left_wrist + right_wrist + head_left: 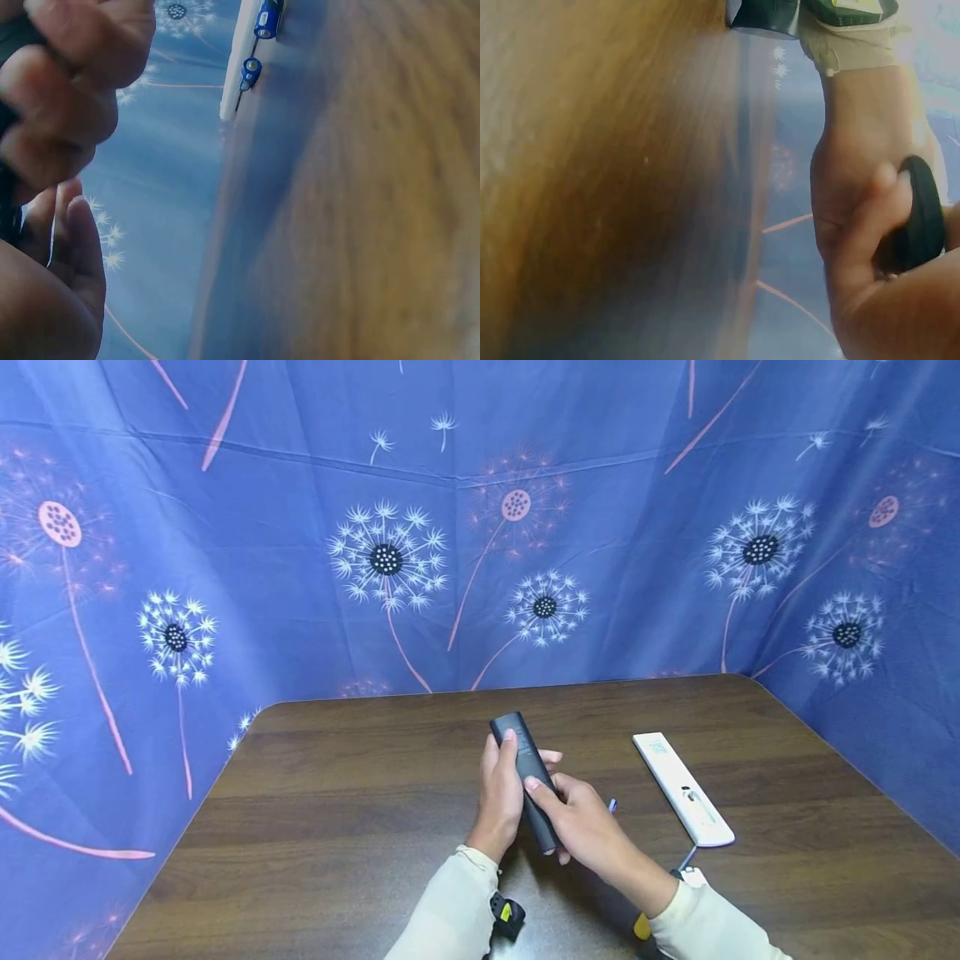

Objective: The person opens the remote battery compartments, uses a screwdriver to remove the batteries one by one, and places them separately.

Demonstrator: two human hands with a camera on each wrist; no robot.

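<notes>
Fingers (71, 109) — left and right — grip black remote (529, 760) (smooth, oblong) over wood-grained table (345, 810)

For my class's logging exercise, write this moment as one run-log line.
left hand: grips black remote | right hand: grips same remote | white object: on table, right of hands

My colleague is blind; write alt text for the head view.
A person's left grip and right grip hold a dark oblong object above a wooden table. A white oblong object lies at right; blue dandelion-print cloth hangs behind.
</notes>
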